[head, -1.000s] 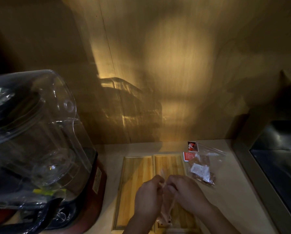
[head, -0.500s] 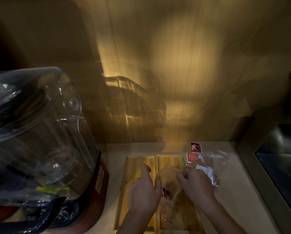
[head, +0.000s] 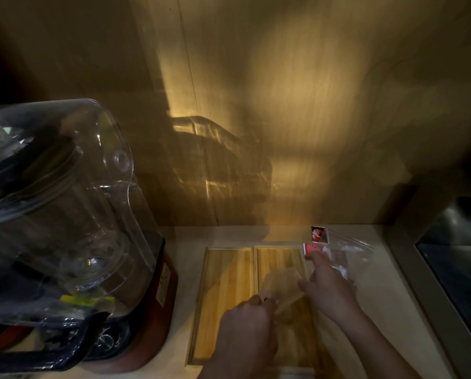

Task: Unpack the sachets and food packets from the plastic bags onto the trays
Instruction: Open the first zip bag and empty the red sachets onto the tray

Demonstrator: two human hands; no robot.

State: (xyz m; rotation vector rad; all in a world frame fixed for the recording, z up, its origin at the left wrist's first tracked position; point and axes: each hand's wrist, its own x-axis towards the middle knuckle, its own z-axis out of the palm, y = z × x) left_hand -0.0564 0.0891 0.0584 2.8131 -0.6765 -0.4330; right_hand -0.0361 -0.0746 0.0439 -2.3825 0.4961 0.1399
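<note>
Two wooden trays lie side by side on the counter, the left tray (head: 223,291) and the right tray (head: 279,259). Over the right tray I hold a clear plastic bag (head: 282,287). My left hand (head: 246,332) pinches its near edge. My right hand (head: 328,289) grips its right side with fingers spread. A second clear bag (head: 346,251) with sachets inside lies just right of the trays. A red sachet (head: 312,248) sits at its left edge, and a red and white sachet (head: 319,234) lies behind it. What the held bag contains is too dim to tell.
A large blender (head: 73,242) with a clear jug and red base stands at the left, close to the trays. A wooden wall rises behind the counter. A dark metal sink (head: 453,266) runs along the right side.
My hands have pulled apart, spreading the bag's mouth wider over the right tray. My right hand has moved right and away from me, toward the second bag.
</note>
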